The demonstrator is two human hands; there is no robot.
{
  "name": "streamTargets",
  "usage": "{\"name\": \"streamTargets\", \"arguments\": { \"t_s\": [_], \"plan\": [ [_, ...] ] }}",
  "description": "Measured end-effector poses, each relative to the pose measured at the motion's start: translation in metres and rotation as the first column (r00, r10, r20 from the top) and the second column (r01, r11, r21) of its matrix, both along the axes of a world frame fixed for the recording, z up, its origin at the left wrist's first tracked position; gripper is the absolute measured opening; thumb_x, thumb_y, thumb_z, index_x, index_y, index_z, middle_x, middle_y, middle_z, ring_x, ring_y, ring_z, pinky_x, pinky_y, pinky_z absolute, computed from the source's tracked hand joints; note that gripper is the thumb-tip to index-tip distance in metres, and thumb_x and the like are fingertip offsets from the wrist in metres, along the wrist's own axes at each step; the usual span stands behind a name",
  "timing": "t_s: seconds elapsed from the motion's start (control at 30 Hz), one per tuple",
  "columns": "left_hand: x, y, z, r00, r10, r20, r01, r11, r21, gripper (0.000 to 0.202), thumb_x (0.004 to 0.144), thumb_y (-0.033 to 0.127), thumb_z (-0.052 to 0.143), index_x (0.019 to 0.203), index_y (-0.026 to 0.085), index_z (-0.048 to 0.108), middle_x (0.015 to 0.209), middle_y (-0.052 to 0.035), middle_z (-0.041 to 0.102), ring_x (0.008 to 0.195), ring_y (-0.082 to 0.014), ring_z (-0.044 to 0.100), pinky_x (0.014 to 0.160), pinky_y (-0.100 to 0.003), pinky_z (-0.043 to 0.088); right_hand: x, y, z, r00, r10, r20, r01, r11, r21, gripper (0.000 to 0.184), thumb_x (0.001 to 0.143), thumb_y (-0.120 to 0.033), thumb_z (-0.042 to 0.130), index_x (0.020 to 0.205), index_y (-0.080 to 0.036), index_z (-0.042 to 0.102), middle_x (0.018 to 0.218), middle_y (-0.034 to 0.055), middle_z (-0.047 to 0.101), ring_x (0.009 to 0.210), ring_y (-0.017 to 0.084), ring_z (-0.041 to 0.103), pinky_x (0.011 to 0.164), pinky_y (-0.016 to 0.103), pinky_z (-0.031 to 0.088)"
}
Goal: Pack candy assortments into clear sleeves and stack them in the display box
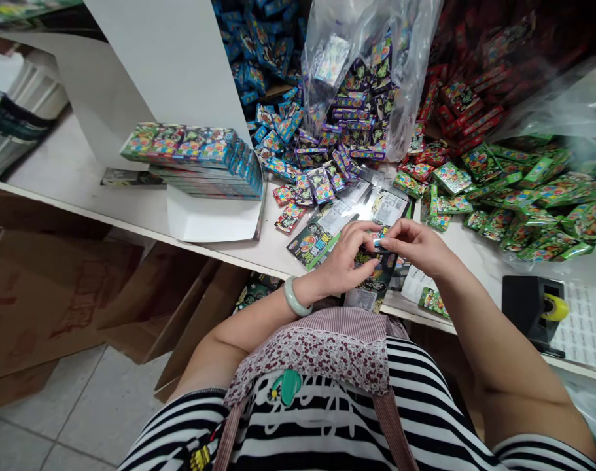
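Note:
My left hand (349, 258), with a pale bangle (296, 297) on the wrist, curls its fingers round a small printed box (377, 242), most of which is hidden. From the other side my right hand (418, 245) pinches the white and blue end of that box between thumb and fingers. Under both hands lie flat printed card sheets (310, 243) with dark and green artwork. Loose small boxes (321, 185) in purple and red lie just beyond my left hand, and green ones (452, 176) beyond my right.
At left, a white tray (214, 219) has stacked rows of boxes (190, 144) at its back. Piles of blue boxes (278, 124), red boxes (474, 118) and green boxes (547, 203) line the back, beside a clear plastic bag (405, 85). A tape dispenser (528, 304) stands right; cartons (57, 294) sit below left.

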State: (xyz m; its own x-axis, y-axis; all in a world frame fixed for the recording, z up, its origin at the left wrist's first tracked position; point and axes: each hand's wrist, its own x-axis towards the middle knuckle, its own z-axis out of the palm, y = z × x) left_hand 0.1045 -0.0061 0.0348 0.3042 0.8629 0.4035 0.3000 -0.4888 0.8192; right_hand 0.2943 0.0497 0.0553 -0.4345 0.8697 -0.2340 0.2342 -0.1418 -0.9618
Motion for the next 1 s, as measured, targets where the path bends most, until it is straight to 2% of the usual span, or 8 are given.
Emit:
{"name": "streamTargets", "arguments": {
  "t_s": [0.07, 0.13, 0.37, 0.47, 0.57, 0.7, 0.8, 1.0],
  "plan": [
    [0.0, 0.0, -0.001, 1.0, -0.006, 0.003, 0.006, 1.0, 0.001, 0.019, 0.086, 0.015, 0.061, 0.092, 0.023, 0.044, 0.126, -0.0125, 0.058, 0.123, -0.0265, 0.053, 0.107, -0.051, 0.043, 0.0, 0.0, 0.001, 0.999, -0.024, 0.021, 0.024, 1.0, 0.003, 0.053, 0.06, -0.065, 0.082, 0.066, -0.02, 0.055, 0.058, -0.0039, 0.057, 0.052, 0.01, 0.047, 0.05, 0.025, 0.038],
    [0.0, -0.001, -0.001, 1.0, 0.0, 0.007, 0.0, 1.0, -0.007, 0.017, 0.088, 0.017, 0.06, 0.091, 0.023, 0.045, 0.126, -0.0122, 0.058, 0.123, -0.0259, 0.053, 0.107, -0.05, 0.043, -0.002, -0.004, 0.002, 0.994, -0.078, 0.07, 0.073, 0.995, 0.069, 0.05, 0.062, -0.063, 0.082, 0.064, -0.02, 0.056, 0.057, -0.0039, 0.056, 0.052, 0.01, 0.047, 0.05, 0.025, 0.037],
    [0.001, -0.001, 0.001, 1.0, 0.014, 0.017, -0.013, 1.0, -0.022, 0.009, 0.095, 0.023, 0.055, 0.092, 0.021, 0.047, 0.124, -0.0129, 0.058, 0.123, -0.0249, 0.054, 0.106, -0.047, 0.044, -0.003, -0.022, 0.003, 0.979, -0.175, 0.104, 0.138, 0.945, 0.296, 0.032, 0.078, -0.049, 0.074, 0.068, -0.021, 0.063, 0.068, 0.0008, 0.064, 0.064, 0.015, 0.057, 0.058, 0.028, 0.043],
    [0.001, -0.001, 0.001, 1.0, 0.01, 0.014, -0.01, 1.0, -0.026, 0.009, 0.094, 0.022, 0.056, 0.092, 0.021, 0.047, 0.124, -0.0131, 0.058, 0.122, -0.0247, 0.055, 0.105, -0.048, 0.045, 0.0, -0.026, 0.005, 0.97, -0.169, 0.173, 0.081, 0.9, 0.428, 0.023, 0.084, -0.04, 0.072, 0.071, -0.022, 0.065, 0.074, 0.0019, 0.065, 0.069, 0.016, 0.06, 0.058, 0.028, 0.044],
    [0.002, -0.002, 0.001, 1.0, 0.019, 0.007, -0.019, 0.999, -0.036, 0.009, 0.094, 0.022, 0.055, 0.092, 0.022, 0.046, 0.125, -0.0129, 0.058, 0.124, -0.0241, 0.054, 0.105, -0.048, 0.045, 0.006, -0.03, 0.007, 0.971, -0.108, 0.214, -0.021, 0.85, 0.526, 0.017, 0.089, -0.033, 0.066, 0.076, -0.023, 0.068, 0.08, 0.0032, 0.068, 0.076, 0.016, 0.063, 0.06, 0.028, 0.048],
    [0.0, -0.003, 0.002, 0.999, 0.034, -0.006, -0.034, 0.999, -0.039, 0.009, 0.095, 0.022, 0.055, 0.092, 0.021, 0.046, 0.124, -0.0129, 0.058, 0.125, -0.0241, 0.054, 0.105, -0.047, 0.046, 0.014, -0.038, 0.005, 0.966, -0.06, 0.251, -0.116, 0.768, 0.63, 0.01, 0.09, -0.031, 0.067, 0.096, -0.025, 0.073, 0.099, 0.0066, 0.072, 0.091, 0.02, 0.068, 0.073, 0.034, 0.056],
    [-0.005, -0.001, 0.003, 0.994, 0.024, -0.106, -0.024, 1.0, 0.008, 0.008, 0.095, 0.024, 0.056, 0.094, 0.021, 0.048, 0.125, -0.0135, 0.057, 0.127, -0.025, 0.053, 0.108, -0.048, 0.045, 0.018, -0.042, 0.001, 0.961, -0.102, 0.258, -0.105, 0.727, 0.678, 0.012, 0.089, -0.028, 0.068, 0.1, -0.026, 0.072, 0.101, 0.0068, 0.073, 0.092, 0.021, 0.069, 0.081, 0.038, 0.057],
    [-0.024, 0.005, 0.002, 0.954, 0.079, -0.291, -0.041, 0.99, 0.133, 0.01, 0.094, 0.025, 0.059, 0.09, 0.02, 0.051, 0.129, -0.0139, 0.056, 0.129, -0.0276, 0.05, 0.11, -0.049, 0.042, 0.024, -0.042, -0.009, 0.957, -0.15, 0.25, -0.073, 0.708, 0.702, 0.006, 0.089, -0.022, 0.067, 0.093, -0.024, 0.07, 0.092, 0.0056, 0.071, 0.085, 0.02, 0.068, 0.072, 0.035, 0.057]
  ]
}}
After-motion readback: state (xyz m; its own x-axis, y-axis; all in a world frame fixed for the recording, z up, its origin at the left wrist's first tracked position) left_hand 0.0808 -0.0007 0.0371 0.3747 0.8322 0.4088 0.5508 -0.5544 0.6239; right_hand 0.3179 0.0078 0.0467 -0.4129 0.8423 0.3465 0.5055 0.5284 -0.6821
